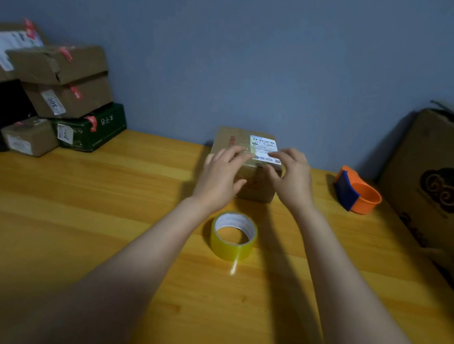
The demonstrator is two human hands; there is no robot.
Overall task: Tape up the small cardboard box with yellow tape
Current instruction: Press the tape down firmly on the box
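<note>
A small cardboard box (257, 191) with a white shipping label on top stands at the far middle of the wooden table (77, 213), close to the wall. My left hand (221, 177) lies over its top left and front, fingers spread on the cardboard. On the box's top right edge my right hand (292, 175) rests, fingertips touching the label. Neither hand wraps around the box. A roll of yellow tape (233, 236) lies flat on the table just in front of the box, between my forearms, with a short loose end pointing toward me.
An orange and blue tape dispenser (356, 194) sits to the right of the box. A large cardboard carton (440, 187) leans at the right edge. Several stacked parcels (58, 94), one dark green, fill the back left corner. A blue wall runs behind the table.
</note>
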